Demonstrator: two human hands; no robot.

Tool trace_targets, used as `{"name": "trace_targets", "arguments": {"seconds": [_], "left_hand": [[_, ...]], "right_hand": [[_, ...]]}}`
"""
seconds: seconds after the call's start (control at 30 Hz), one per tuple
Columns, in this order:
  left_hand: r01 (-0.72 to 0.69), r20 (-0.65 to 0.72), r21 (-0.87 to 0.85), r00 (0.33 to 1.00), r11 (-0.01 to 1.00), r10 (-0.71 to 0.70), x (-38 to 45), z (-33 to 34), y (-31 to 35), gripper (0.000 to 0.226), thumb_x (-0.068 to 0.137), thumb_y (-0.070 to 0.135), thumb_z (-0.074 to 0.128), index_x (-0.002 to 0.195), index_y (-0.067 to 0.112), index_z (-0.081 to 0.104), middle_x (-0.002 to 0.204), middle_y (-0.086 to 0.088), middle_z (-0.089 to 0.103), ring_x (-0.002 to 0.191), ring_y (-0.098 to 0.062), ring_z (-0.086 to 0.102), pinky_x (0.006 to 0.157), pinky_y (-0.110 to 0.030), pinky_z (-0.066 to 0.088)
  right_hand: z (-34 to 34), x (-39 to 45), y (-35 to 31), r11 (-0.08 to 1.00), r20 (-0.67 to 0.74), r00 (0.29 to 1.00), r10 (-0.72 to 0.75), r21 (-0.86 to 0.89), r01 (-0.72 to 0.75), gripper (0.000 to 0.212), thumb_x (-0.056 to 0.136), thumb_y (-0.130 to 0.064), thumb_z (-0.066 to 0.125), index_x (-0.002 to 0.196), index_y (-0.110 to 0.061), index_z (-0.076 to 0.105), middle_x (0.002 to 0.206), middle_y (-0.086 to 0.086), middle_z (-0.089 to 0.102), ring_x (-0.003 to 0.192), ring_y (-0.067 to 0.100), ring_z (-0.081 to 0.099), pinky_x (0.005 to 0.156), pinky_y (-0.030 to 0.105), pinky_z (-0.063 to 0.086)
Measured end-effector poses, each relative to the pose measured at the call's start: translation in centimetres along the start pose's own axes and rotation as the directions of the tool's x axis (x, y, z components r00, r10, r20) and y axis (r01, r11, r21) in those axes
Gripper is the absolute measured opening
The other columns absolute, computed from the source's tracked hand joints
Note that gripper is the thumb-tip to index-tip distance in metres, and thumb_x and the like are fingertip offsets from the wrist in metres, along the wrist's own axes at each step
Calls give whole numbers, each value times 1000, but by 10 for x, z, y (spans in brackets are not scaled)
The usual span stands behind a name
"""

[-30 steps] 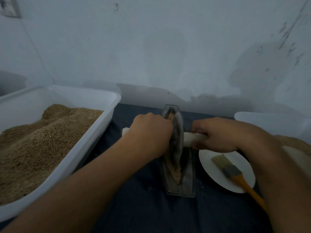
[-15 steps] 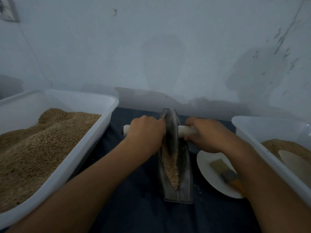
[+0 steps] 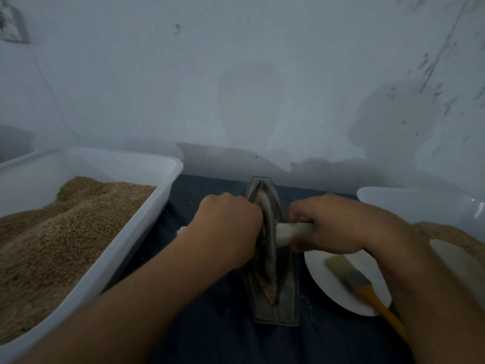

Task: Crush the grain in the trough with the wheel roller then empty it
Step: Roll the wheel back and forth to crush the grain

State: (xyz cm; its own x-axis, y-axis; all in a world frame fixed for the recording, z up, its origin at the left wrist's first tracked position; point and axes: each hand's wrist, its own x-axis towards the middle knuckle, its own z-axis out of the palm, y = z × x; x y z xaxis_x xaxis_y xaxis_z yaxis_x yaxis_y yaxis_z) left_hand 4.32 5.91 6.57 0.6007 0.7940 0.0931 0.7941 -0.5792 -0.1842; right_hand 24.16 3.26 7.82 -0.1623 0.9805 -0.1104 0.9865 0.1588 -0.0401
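Observation:
A narrow grey metal trough (image 3: 284, 308) lies lengthwise on the dark cloth, with brown crushed grain (image 3: 270, 287) along its groove. A grey wheel roller (image 3: 268, 237) stands upright in the groove near the trough's middle. Its pale handle (image 3: 292, 229) sticks out on both sides. My left hand (image 3: 227, 232) grips the left end of the handle, hiding most of it. My right hand (image 3: 324, 224) grips the right end.
A large white tub (image 3: 147, 227) heaped with brown grain stands at the left. A second white tub (image 3: 409, 203) with grain and a pale scoop (image 3: 459, 264) stands at the right. A white plate (image 3: 322, 282) holding an orange-handled brush (image 3: 354, 282) lies beside the trough.
The wheel has rolled back toward me from the trough's far end to about its middle, and both hands came with it.

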Motion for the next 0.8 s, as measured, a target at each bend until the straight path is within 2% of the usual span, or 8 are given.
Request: {"name": "trace_targets", "arguments": {"seconds": [0.13, 0.23, 0.33, 0.47, 0.53, 0.63, 0.73, 0.8], "left_hand": [[3, -30, -20, 1000, 1000, -4, 14, 12, -4, 10, 91, 27, 58, 97, 21, 53, 74, 5, 39, 65, -14, 42, 64, -33, 35], [74, -95, -42, 992, 996, -78, 27, 26, -7, 18, 92, 26, 58, 109, 22, 53, 79, 3, 46, 76, -21, 50, 66, -35, 35], [107, -219, -64, 969, 992, -118, 40, 43, -9, 27, 93, 26, 58, 118, 22, 49, 101, 1, 63, 91, -22, 62, 69, -34, 37], [69, -320, -112, 942, 991, -102, 47, 53, -13, 28, 93, 26, 58, 120, 23, 50, 117, 3, 64, 105, -18, 61, 87, -31, 42], [83, -280, -115, 954, 990, -112, 47, 51, -13, 27, 93, 26, 57, 119, 23, 49, 114, 2, 64, 101, -20, 63, 76, -33, 42], [114, -200, -68, 972, 991, -125, 41, 41, -11, 24, 91, 26, 59, 113, 21, 49, 100, 2, 62, 89, -23, 61, 62, -33, 35], [86, -141, -43, 986, 995, -91, 28, 23, -6, 18, 90, 29, 60, 103, 21, 51, 75, 5, 41, 68, -17, 43, 62, -34, 35], [44, -101, -19, 994, 999, -46, 18, 12, -1, 16, 90, 32, 61, 99, 23, 52, 71, 6, 33, 60, -13, 33, 63, -33, 34]], "right_hand": [[15, 17, 12, 1000, -41, 999, -3, -1, 3, 14, 91, -48, 59, 102, -39, 56, 99, -15, 63, 86, 12, 58, 64, 28, 42], [33, 32, 25, 995, -180, 981, 67, 90, -51, 36, 95, -46, 56, 129, -38, 48, 121, -8, 61, 102, 18, 58, 81, 36, 49], [48, 44, 32, 992, -349, 933, 86, 113, -49, 34, 98, -47, 51, 127, -31, 50, 118, -1, 62, 96, 21, 57, 73, 35, 43], [52, 50, 29, 998, -474, 878, 64, 50, -45, 33, 99, -47, 48, 125, -27, 54, 115, 1, 64, 98, 25, 58, 69, 33, 30], [48, 49, 27, 998, -463, 884, 61, 48, -44, 31, 98, -47, 51, 123, -29, 53, 114, 0, 63, 96, 24, 57, 69, 33, 30], [36, 41, 25, 995, -336, 939, 74, 92, -45, 23, 91, -48, 60, 107, -34, 51, 103, -6, 60, 86, 16, 52, 64, 33, 35], [22, 26, 20, 991, -199, 978, 69, 126, -44, 27, 81, -49, 70, 89, -34, 49, 88, -10, 59, 78, 13, 55, 59, 32, 40], [13, 17, 13, 996, -134, 990, 45, 84, -34, 32, 76, -50, 74, 87, -32, 50, 84, -11, 59, 75, 9, 54, 59, 32, 42]]}}
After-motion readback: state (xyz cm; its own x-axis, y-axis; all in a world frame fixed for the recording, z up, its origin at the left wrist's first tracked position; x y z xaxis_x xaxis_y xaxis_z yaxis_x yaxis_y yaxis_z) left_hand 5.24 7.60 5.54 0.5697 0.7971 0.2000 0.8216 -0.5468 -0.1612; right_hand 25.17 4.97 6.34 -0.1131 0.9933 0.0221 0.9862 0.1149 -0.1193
